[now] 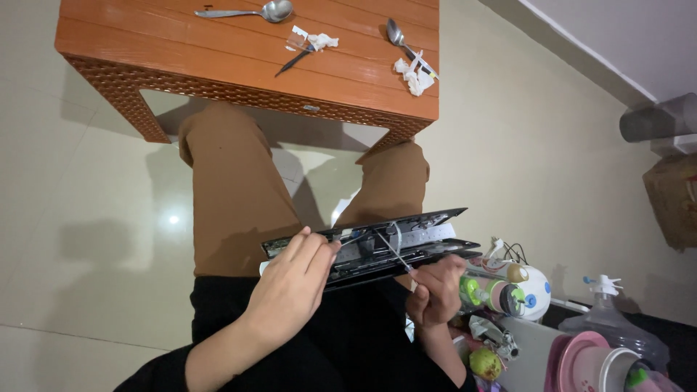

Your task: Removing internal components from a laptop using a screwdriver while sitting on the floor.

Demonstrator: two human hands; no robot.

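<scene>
Across the person's lap, resting on the thighs below the orange table [145,43], lies an opened flat black device [377,247], its two thin halves spread apart like a shell with the inner parts showing between them. The left hand [290,283] clasps the near left edge of it, fingers curled over the rim, steadying the lower half. The right hand [435,290] pinches a slim screwdriver [396,252] whose tip reaches into the gap near the middle of the device. To do this well, I would judge that the left hand should press the case firmly against the thigh so it cannot rock, while the tool stays square in its seat and turns with light pressure, lest it slip onto the parts inside. Farther off, two spoons [250,11] and scraps of white paper [415,76] lie on the table; bottles and a pink cup [581,359] crowd the right.
</scene>
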